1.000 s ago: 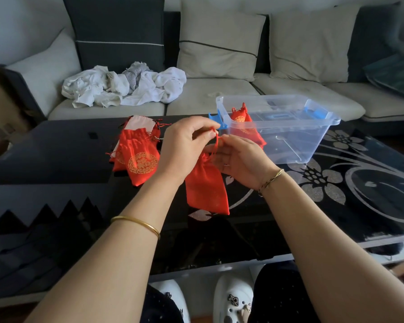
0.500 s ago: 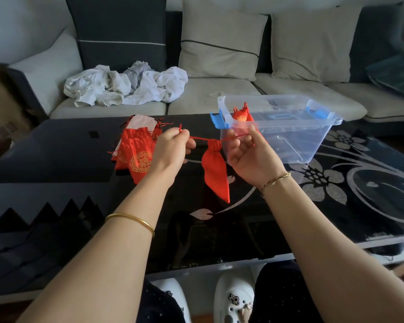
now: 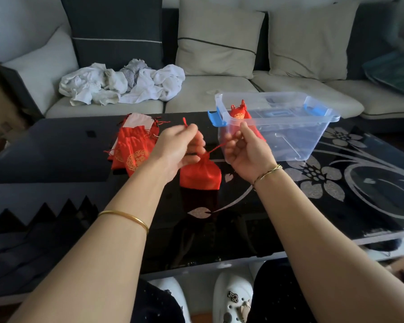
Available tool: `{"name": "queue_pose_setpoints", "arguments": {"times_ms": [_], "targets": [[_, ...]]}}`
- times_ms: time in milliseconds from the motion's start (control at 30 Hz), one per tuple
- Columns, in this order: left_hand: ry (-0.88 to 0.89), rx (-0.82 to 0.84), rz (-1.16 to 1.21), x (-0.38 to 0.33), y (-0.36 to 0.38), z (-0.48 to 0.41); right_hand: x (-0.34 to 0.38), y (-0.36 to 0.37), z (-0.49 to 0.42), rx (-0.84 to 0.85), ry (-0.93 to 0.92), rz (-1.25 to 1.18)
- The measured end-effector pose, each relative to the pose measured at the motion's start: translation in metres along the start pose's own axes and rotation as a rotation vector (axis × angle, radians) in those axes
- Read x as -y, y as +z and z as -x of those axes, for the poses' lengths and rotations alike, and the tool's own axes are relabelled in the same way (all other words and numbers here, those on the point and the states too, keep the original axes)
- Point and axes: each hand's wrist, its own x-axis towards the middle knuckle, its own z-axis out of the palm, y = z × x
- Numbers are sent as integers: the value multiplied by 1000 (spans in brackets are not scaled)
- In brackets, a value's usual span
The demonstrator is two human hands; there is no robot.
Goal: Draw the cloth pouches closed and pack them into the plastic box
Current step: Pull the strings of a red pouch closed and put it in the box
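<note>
Your left hand (image 3: 175, 148) and right hand (image 3: 247, 155) each pinch one thin red drawstring (image 3: 216, 149), the satin red pouch (image 3: 200, 174) hanging gathered at the neck between them, above the glossy black table (image 3: 56, 155). At ten o'clock lies a pile of flat pouches (image 3: 133, 148) with gold emblems. At two o'clock sits the clear plastic box (image 3: 289, 127), one pouch inside (image 3: 239, 113).

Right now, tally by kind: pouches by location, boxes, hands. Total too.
Red pouch held by its cords, left hand and right hand: 1
Red pouch in the plastic box: 1
Pile of red pouches on table: overlapping, exact count unclear
Plastic box: 1
Hands: 2
Total countable: 5
</note>
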Motion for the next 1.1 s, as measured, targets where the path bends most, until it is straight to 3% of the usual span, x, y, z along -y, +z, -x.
{"name": "queue_pose_setpoints", "arguments": {"times_ms": [133, 267, 533, 833, 1100], "targets": [[19, 165, -243, 2, 4, 2, 6, 14, 6, 27, -211, 267], [77, 182, -385, 5, 8, 2, 8, 22, 11, 56, -288, 481], [-5, 132, -201, 7, 10, -1, 6, 19, 16, 8, -79, 746], [15, -24, -162, 10, 9, -5, 3, 12, 16, 159, -383, 1155], [12, -102, -132, 6, 12, -3, -7, 16, 11, 71, -671, 1372]]}}
